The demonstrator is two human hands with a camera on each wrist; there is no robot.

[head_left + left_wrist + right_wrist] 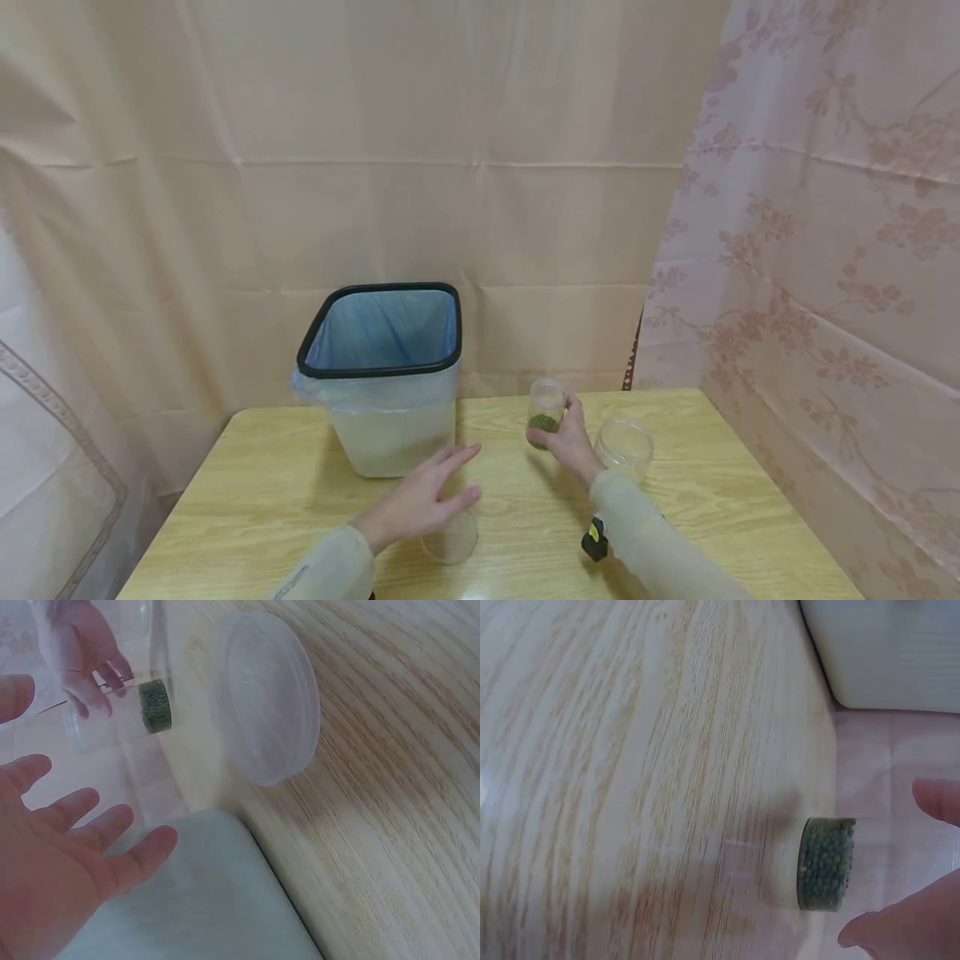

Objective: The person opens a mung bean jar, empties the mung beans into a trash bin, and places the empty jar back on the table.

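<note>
My right hand (568, 437) grips a small clear jar (547, 393) from its right side, thumb in front and fingers behind. Green mung-like beans (826, 864) fill the bottom of this upright jar, whose base shows close over the table's far part. My left hand (420, 497) is held out with its fingers spread and straight, nothing in its grasp. Below that hand a round clear plastic lid (266, 697) lies on the table, partly hidden by it in the head view. Right behind my right wrist stands a wider clear round container (626, 444), partly covered by the sleeve.
A white bin (397, 433) with a black rim and a blue liner bag stands at the back left of the wooden table (750, 517). Beige curtains (555, 208) hang behind, and a flowered curtain (840, 317) borders the right side.
</note>
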